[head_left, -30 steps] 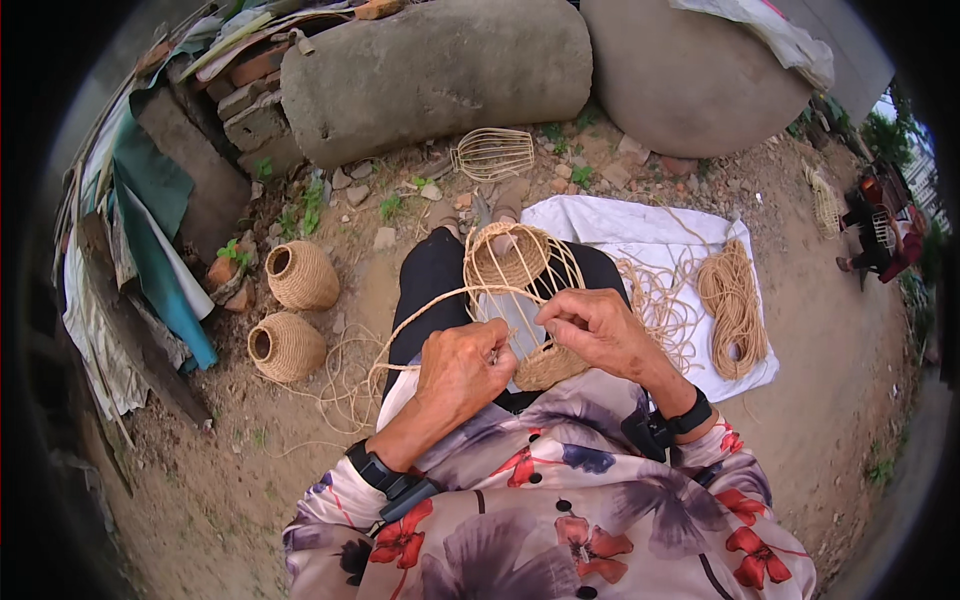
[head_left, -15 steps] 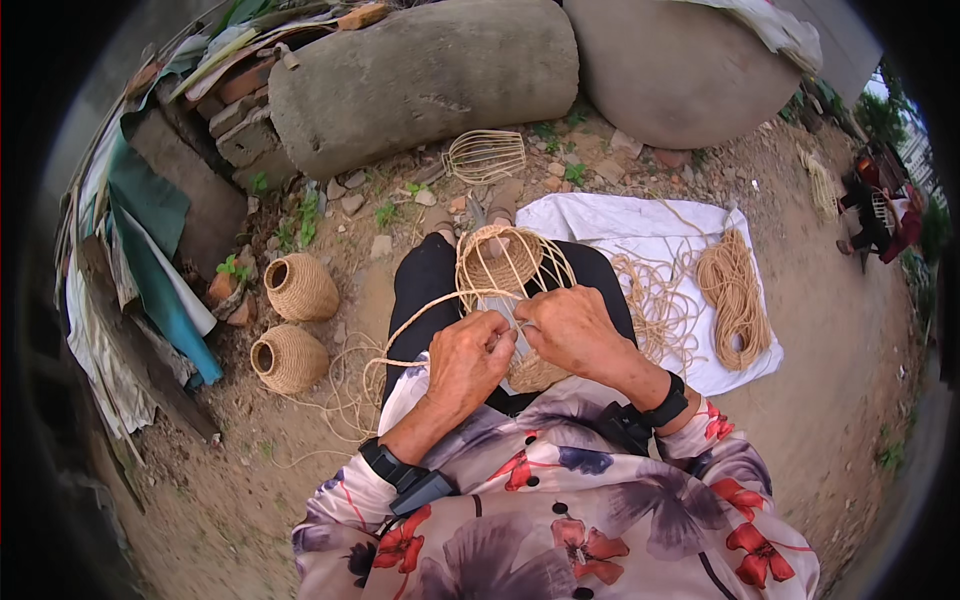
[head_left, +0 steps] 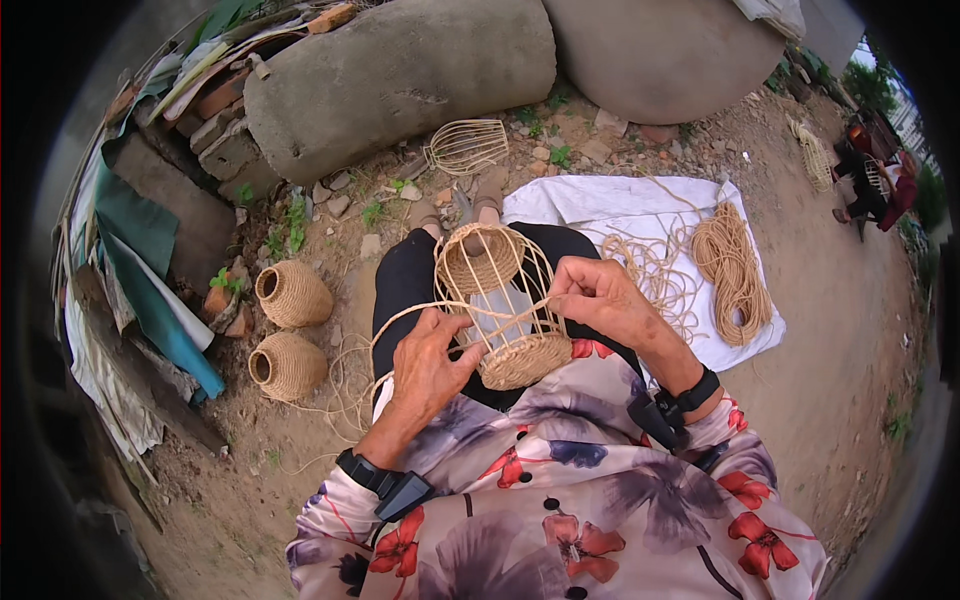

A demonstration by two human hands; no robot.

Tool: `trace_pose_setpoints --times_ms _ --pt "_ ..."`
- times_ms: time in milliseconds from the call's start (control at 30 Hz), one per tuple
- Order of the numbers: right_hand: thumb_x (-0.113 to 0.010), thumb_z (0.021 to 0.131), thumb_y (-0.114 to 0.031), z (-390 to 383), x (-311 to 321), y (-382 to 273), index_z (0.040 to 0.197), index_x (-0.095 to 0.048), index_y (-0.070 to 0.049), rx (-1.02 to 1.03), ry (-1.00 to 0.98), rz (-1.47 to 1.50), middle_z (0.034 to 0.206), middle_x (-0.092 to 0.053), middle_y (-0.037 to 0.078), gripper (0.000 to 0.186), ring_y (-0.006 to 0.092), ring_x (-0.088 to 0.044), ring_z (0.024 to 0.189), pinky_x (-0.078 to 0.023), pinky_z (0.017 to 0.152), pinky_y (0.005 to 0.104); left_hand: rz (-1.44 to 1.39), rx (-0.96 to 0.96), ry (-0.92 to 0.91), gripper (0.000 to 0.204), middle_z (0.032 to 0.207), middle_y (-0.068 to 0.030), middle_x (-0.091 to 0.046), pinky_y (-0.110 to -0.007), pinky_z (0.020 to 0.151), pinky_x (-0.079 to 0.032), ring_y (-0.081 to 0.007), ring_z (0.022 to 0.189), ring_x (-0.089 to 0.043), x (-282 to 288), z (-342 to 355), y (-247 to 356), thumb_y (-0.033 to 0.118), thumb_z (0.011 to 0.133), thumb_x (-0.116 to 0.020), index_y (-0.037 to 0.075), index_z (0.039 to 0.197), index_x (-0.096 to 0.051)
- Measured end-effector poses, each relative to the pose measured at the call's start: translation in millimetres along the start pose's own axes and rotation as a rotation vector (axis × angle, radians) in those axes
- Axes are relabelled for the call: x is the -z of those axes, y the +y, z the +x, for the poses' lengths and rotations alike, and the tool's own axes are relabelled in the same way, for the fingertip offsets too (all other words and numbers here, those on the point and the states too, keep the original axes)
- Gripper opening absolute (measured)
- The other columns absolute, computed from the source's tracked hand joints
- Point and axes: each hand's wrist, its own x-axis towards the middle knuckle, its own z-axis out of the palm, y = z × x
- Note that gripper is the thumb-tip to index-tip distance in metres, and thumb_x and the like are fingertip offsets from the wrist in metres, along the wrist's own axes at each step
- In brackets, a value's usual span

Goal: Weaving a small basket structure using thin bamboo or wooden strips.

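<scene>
Hands have come apart since a sec ago: then both were bunched together at the frame's side, knuckles nearly touching; now the right hand [head_left: 598,297] has drawn off to the right w/ the cord [head_left: 400,318] pinched between thumb and fingertips, other fingers curled. Strand runs taut from that pinch across the front ribs, so a fresh pass looks pulled snug. Left hand [head_left: 430,362] is loosened, fingers spread and half open, tips resting against the lower left of the half-woven basket frame [head_left: 497,300], steadying it; no firm grip that I can see. Frame sits on the lap, tilted away, woven band at both ends, ribs bare in the middle. Both wrists bent inward, forearms coming up from the lower edge, black bands at the wrists.

Outward: slack cord loops down left onto the dirt, near two finished woven baskets [head_left: 290,330]. Right side, white cloth [head_left: 600,200] w/ a coil of cord [head_left: 730,270]. Bare wire frame [head_left: 466,146] beyond the feet.
</scene>
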Motion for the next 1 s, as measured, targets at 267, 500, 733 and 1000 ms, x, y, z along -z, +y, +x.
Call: trace_pose_setpoints --times_ms 267,500,733,1000 --pt "-0.067 0.088 -0.014 -1.3 9.3 -4.8 0.092 -0.061 -0.006 -0.021 0.006 0.344 0.068 -0.054 -0.007 0.011 0.0002 -0.044 0.055 -0.034 0.049 0.017 -0.196 -0.184 0.046 0.01 0.083 -0.0098 -0.063 -0.035 0.065 -0.051 -0.0256 0.072 -0.065 -9.3 20.8 28.2 0.01 0.084 -0.07 0.004 0.092 -0.072" --pt "-0.064 0.088 -0.012 3.4 -4.0 29.0 0.106 -0.065 -0.001 0.0 -0.085 -0.12 0.068 -0.053 -0.006 0.021 0.0029 -0.045 0.057 -0.037 0.051 0.0209 -0.379 -0.071 -0.009 0.011 0.08 -0.0094 -0.062 -0.033 0.061 -0.048 -0.0212 0.065 -0.061 -14.9 15.5 21.9 0.01 0.09 -0.065 0.0 0.088 -0.062" --pt "-0.062 0.091 -0.012 8.2 -21.3 -2.8 0.108 -0.063 -0.001 0.122 0.015 0.41 0.072 -0.053 -0.005 0.02 0.0023 -0.048 0.066 -0.04 0.057 0.0198 -0.518 0.008 -0.125 0.011 0.077 -0.0088 -0.064 -0.028 0.059 -0.048 -0.014 0.065 -0.061 -13.5 14.2 25.7 0.01 0.094 -0.061 -0.001 0.093 -0.056" --pt "-0.062 0.091 -0.012 6.8 -19.9 3.0 0.099 -0.062 -0.001 0.155 0.011 0.224 0.076 -0.059 -0.002 0.014 0.0049 -0.054 0.069 -0.044 0.059 0.0221 -0.713 0.204 -0.047 0.015 0.069 -0.0005 -0.062 -0.023 0.054 -0.046 -0.0064 0.06 -0.058 4.5 16.9 43.1 0.013 0.092 -0.067 -0.001 0.091 -0.063"
